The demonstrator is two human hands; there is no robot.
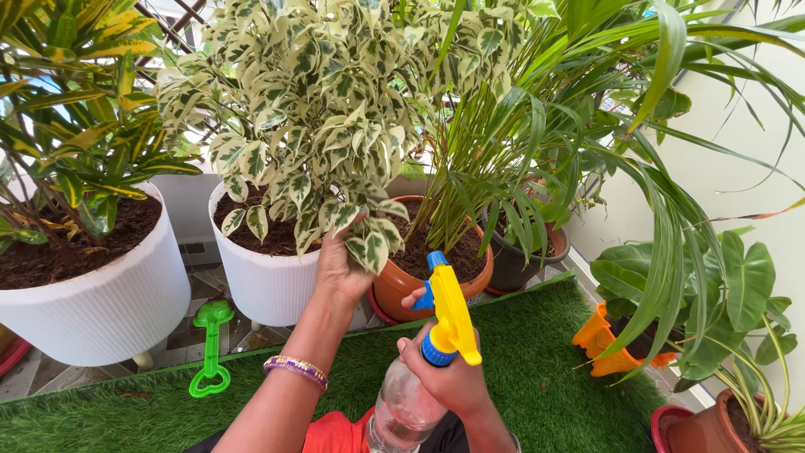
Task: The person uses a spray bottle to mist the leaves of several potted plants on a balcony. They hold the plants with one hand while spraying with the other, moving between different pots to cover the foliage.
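While left hand (340, 267) pinches a variegated leaf (369, 248) to expose it, right hand (449, 373) grips spray bottle (411, 403), finger on trigger; nozzle (438, 262) points at plant in white pot (264, 285).

- The left hand (340, 267) is raised ahead of the body, back of the hand toward the camera; its fingers reach up and forward, their tips hidden; the left forearm rises diagonally from the lower edge, a beaded band around the wrist
- The right hand (444, 373) sits lower and nearer, closed in a grip, knuckles up; the index finger (415, 298) stretches forward, hooked; the right wrist bends down toward the lower edge
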